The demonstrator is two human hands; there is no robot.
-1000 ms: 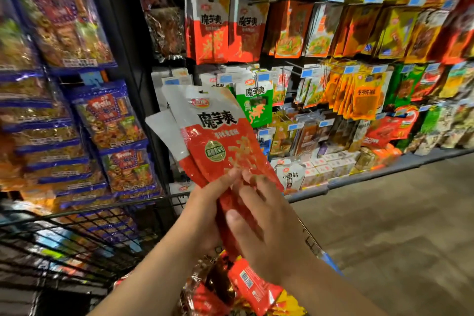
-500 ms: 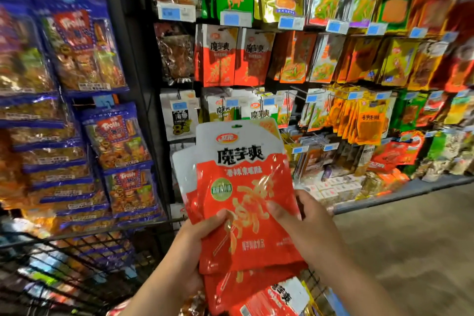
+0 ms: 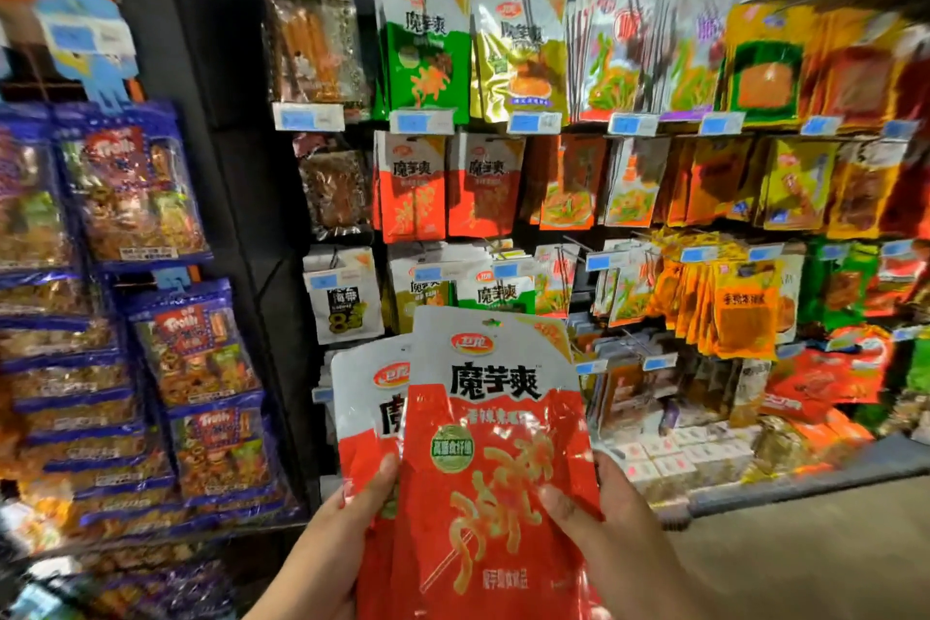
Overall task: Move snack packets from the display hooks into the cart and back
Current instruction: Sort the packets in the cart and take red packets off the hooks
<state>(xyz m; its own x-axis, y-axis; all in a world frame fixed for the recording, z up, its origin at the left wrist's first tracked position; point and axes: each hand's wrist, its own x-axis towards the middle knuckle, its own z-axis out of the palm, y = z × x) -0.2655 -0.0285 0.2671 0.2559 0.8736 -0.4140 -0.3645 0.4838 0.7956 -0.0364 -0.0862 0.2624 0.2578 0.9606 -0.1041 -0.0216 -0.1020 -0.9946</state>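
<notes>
While both hands hold red-and-white snack packets upright before the display, the left hand (image 3: 332, 549) grips the rear packet (image 3: 367, 408), thumb on its face. The right hand (image 3: 619, 534) pinches the front packet (image 3: 493, 443), which overlaps the rear one. Matching red packets (image 3: 448, 186) hang on hooks above, under green packets (image 3: 428, 50). Blue bags (image 3: 136, 186) hang left of a black post (image 3: 226, 166). The held packets cover the lower rows behind them. The frame cuts off their bottom edges, and the right-side rows are blurred.
</notes>
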